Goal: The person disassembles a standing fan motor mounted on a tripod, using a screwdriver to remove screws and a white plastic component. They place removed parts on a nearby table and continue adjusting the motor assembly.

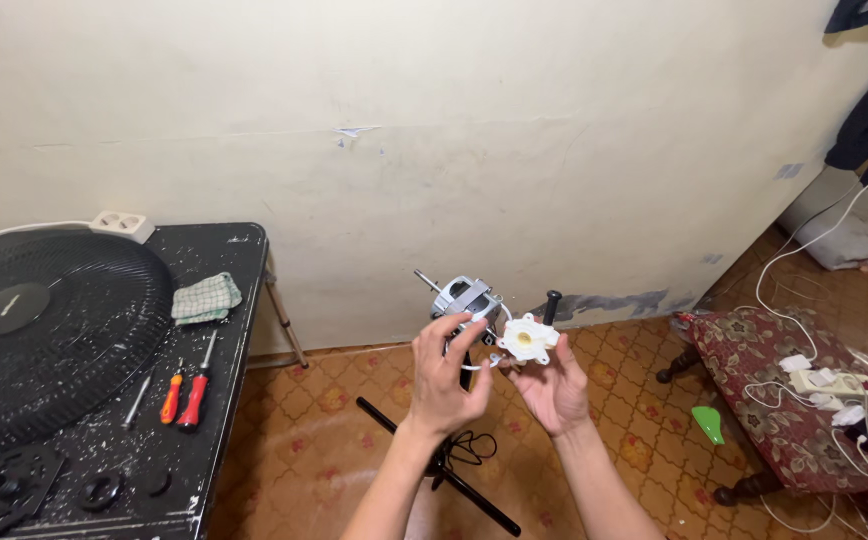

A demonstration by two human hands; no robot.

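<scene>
Left hand (444, 378), right hand (552, 388) raised, fingers apparently gripping.

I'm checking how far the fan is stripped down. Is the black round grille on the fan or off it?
Off. The black round wire grille lies flat on the black paint-spattered table, apart from the grey metal motor in the hands.

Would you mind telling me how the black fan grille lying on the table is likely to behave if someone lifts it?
The fan grille looks like thin wire ribs, so probably light for its size and slightly springy. It is wide and round, likely awkward for one hand. It lies flat on the table, so it seems unlikely to roll.
</scene>
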